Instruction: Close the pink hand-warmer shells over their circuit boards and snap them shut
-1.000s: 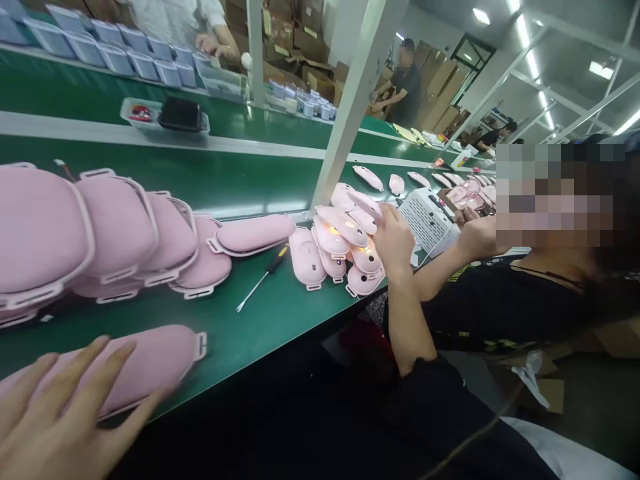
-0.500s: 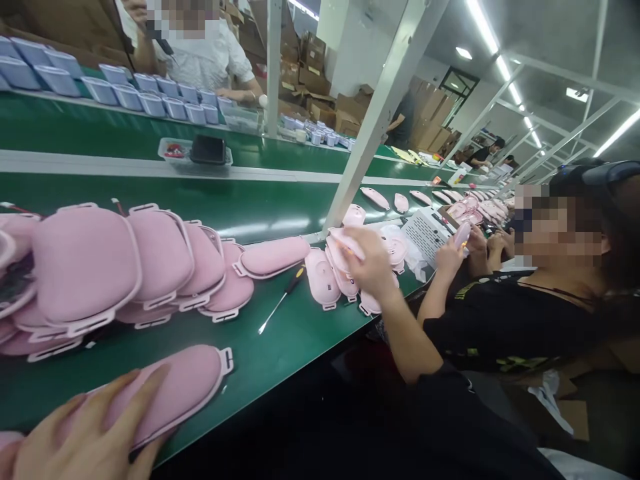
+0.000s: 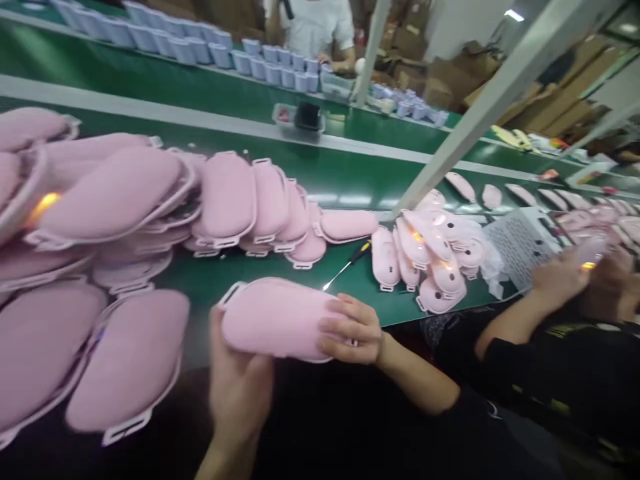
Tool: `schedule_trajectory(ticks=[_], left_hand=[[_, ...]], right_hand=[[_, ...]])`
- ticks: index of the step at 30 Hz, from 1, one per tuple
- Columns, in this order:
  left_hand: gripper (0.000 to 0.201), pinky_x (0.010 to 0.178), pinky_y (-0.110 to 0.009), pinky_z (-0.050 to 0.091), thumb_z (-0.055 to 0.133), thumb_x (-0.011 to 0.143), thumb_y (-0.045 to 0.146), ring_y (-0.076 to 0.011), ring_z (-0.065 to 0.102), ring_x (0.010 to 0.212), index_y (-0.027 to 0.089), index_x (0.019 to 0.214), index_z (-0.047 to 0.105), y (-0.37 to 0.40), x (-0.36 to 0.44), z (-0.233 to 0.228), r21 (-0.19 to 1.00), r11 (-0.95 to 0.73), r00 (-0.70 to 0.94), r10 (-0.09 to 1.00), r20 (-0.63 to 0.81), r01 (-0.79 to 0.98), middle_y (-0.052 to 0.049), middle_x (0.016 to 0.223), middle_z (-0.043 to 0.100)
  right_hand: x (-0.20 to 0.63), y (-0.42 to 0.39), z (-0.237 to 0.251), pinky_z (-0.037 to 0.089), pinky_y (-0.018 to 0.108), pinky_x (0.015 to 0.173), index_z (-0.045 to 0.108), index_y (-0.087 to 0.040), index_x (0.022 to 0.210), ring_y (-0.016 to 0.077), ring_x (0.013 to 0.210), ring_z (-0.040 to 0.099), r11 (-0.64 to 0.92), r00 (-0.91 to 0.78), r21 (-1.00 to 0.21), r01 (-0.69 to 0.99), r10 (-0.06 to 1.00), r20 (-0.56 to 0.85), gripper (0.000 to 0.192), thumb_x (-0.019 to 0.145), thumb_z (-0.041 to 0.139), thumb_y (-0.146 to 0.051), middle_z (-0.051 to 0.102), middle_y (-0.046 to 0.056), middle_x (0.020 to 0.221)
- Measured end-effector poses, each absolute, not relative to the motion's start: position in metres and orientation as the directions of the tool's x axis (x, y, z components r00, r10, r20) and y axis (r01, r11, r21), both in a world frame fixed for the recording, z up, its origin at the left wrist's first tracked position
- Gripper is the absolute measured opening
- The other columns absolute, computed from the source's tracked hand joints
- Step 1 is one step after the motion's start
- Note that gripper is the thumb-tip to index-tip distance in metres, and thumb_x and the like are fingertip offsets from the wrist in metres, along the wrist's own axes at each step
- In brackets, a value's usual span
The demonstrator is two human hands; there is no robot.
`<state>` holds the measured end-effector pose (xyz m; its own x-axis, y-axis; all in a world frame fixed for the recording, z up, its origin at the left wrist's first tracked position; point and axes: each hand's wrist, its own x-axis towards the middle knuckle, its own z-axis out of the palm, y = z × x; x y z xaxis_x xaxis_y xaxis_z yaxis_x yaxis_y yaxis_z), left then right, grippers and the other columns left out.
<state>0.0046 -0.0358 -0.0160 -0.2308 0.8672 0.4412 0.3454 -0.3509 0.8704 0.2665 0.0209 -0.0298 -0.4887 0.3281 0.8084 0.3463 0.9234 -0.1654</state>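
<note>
In front of me, a pink rounded padded casing [image 3: 280, 320] with pale strap slots at its ends hangs level above the bench's front edge. My left hand [image 3: 240, 387] grips its left end, with the thumb underneath. My right hand [image 3: 353, 330] wraps its fingers over the right end. The casing's underside is hidden. Behind it a screwdriver [image 3: 353, 262] with a black and yellow handle lies on the green bench [image 3: 240, 267]. To the right of the screwdriver is a pile of pink shells [image 3: 385, 260], a few glowing orange.
Stacked pink casings [image 3: 130, 360] crowd the left side. A slanted white post [image 3: 450, 160] rises behind the shells. At right, a co-worker's hand [image 3: 557, 273] holds a glowing pink part beside a printed sheet [image 3: 520, 240]. Lilac cups [image 3: 185, 50] line the far belt.
My left hand has brought a pink casing rightward, and my right hand has left the shell pile to join it on the casing. The view has swung left and down.
</note>
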Motion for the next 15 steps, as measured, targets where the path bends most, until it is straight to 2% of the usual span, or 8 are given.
schedule_trajectory(ticks=[1,2,4,6,8,11,13,15], left_hand=[[0.076,0.129,-0.060,0.061,0.067,0.114,0.047,-0.0345,0.074,0.150,0.036,0.184,0.038,-0.033,0.016,-0.016,0.904,-0.298,-0.289,0.876,0.387,0.307,-0.018,0.165,0.071],[0.077,0.122,-0.054,0.066,0.071,0.113,0.044,-0.0328,0.078,0.144,0.035,0.182,0.040,-0.029,0.026,-0.017,0.948,-0.251,-0.373,0.875,0.309,0.196,-0.018,0.163,0.072],[0.080,0.114,-0.046,0.070,0.082,0.107,0.042,-0.0306,0.080,0.137,0.032,0.178,0.047,-0.023,0.035,-0.018,0.970,-0.212,-0.465,0.852,0.241,0.115,-0.018,0.156,0.075],[0.079,0.109,-0.042,0.072,0.093,0.098,0.044,-0.0302,0.082,0.131,0.028,0.168,0.059,-0.024,0.033,-0.020,0.971,-0.210,-0.487,0.840,0.241,0.118,-0.016,0.145,0.079],[0.077,0.100,-0.039,0.074,0.098,0.093,0.046,-0.0296,0.084,0.121,0.026,0.160,0.066,-0.030,0.023,-0.023,0.963,-0.210,-0.426,0.866,0.263,0.167,-0.014,0.134,0.082],[0.079,0.100,-0.042,0.075,0.102,0.088,0.042,-0.0323,0.084,0.124,0.026,0.158,0.068,-0.038,0.008,-0.027,0.949,-0.213,-0.360,0.888,0.287,0.233,-0.014,0.135,0.081],[0.082,0.108,-0.045,0.074,0.099,0.090,0.048,-0.0347,0.080,0.135,0.028,0.162,0.065,-0.041,0.007,-0.030,0.953,-0.246,-0.347,0.890,0.295,0.179,-0.015,0.143,0.079],[0.079,0.113,-0.049,0.072,0.080,0.103,0.068,-0.0370,0.076,0.143,0.029,0.168,0.060,-0.041,0.017,-0.032,0.963,-0.258,-0.281,0.922,0.268,0.071,-0.018,0.150,0.077]], right_hand=[[0.268,0.020,-0.027,0.071,0.055,0.119,0.088,-0.042,0.119,0.0298,0.143,0.081,0.930,-0.494,-0.185,0.317,0.329,0.805,0.024,0.099,0.089,-0.028,0.090,0.002,0.131],[0.268,0.017,-0.024,0.069,0.056,0.122,0.086,-0.043,0.130,0.0305,0.146,0.079,0.916,-0.503,-0.260,0.306,0.388,0.773,0.032,0.099,0.091,-0.035,0.087,0.003,0.141],[0.266,0.013,-0.014,0.065,0.057,0.127,0.072,-0.037,0.159,0.0349,0.158,0.070,0.770,-0.475,-0.539,0.341,0.636,0.607,0.068,0.097,0.093,-0.054,0.073,0.013,0.167],[0.261,0.011,-0.002,0.061,0.056,0.129,0.052,-0.027,0.179,0.0373,0.165,0.063,0.511,-0.406,-0.787,0.346,0.837,0.366,0.097,0.098,0.090,-0.066,0.060,0.022,0.179],[0.255,0.014,0.009,0.060,0.051,0.130,0.051,-0.025,0.179,0.0348,0.160,0.068,0.330,-0.396,-0.892,0.309,0.897,0.195,0.092,0.103,0.085,-0.064,0.065,0.021,0.175],[0.243,0.021,0.012,0.063,0.043,0.125,0.072,-0.026,0.161,0.0304,0.141,0.080,0.231,-0.431,-0.940,0.251,0.896,0.105,0.070,0.104,0.084,-0.065,0.081,0.014,0.155],[0.234,0.021,0.005,0.070,0.038,0.109,0.067,-0.024,0.165,0.0264,0.123,0.086,0.166,-0.433,-0.973,0.159,0.898,0.082,0.076,0.106,0.078,-0.071,0.087,0.012,0.141],[0.225,0.016,-0.004,0.072,0.034,0.095,0.056,-0.023,0.174,0.0217,0.105,0.087,0.132,-0.451,-0.985,0.106,0.890,0.071,0.076,0.115,0.066,-0.069,0.089,0.010,0.129]])
